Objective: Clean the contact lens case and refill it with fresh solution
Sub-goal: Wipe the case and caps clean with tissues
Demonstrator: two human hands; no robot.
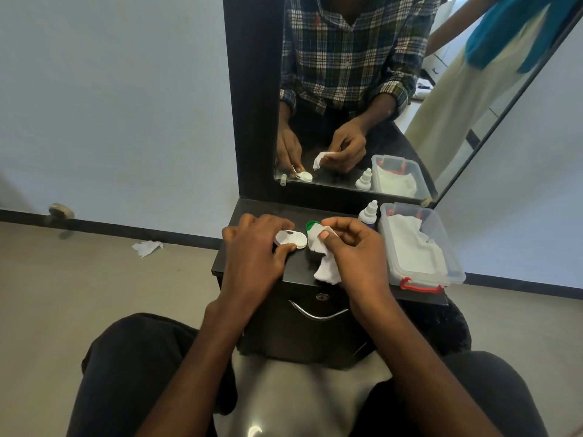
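The white contact lens case (291,239) lies on the black cabinet top (303,269), and my left hand (252,247) pinches it between thumb and fingers. My right hand (353,247) grips a crumpled white tissue (325,263) that hangs down onto the cabinet top. A green cap (311,225) shows just behind the tissue, partly hidden by my right fingers. The solution bottle (368,214), white with a blue label, stands upright behind my right hand.
A clear plastic box (454,266) with red latches holds white tissues at the right of the cabinet top. A mirror (347,105) stands behind it. A crumpled tissue (146,247) lies on the floor at left. A drawer handle (315,312) faces me below.
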